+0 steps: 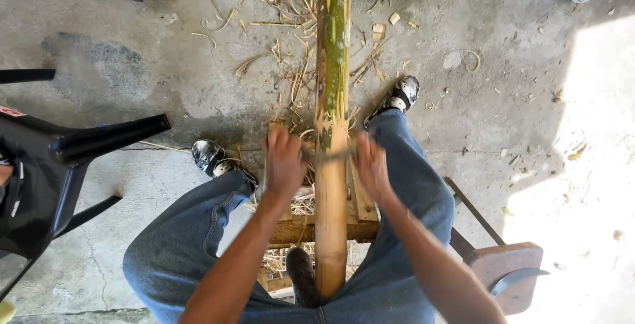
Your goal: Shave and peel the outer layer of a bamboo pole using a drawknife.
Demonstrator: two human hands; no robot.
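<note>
Bamboo pole [333, 99] between knees; left hand [284, 160], right hand [370, 165] both gripping blade [329, 155] across it.

We have one view only, from the head, looking almost straight down and slightly forward over our own lap. It sits close above the hands [327, 162], which fall just below the middle of the frame. Beyond them the pole [333, 66] runs to the top edge; the floor [516, 119] fills both sides.

Left hand [283, 160], right hand [370, 165] clenched.
</note>
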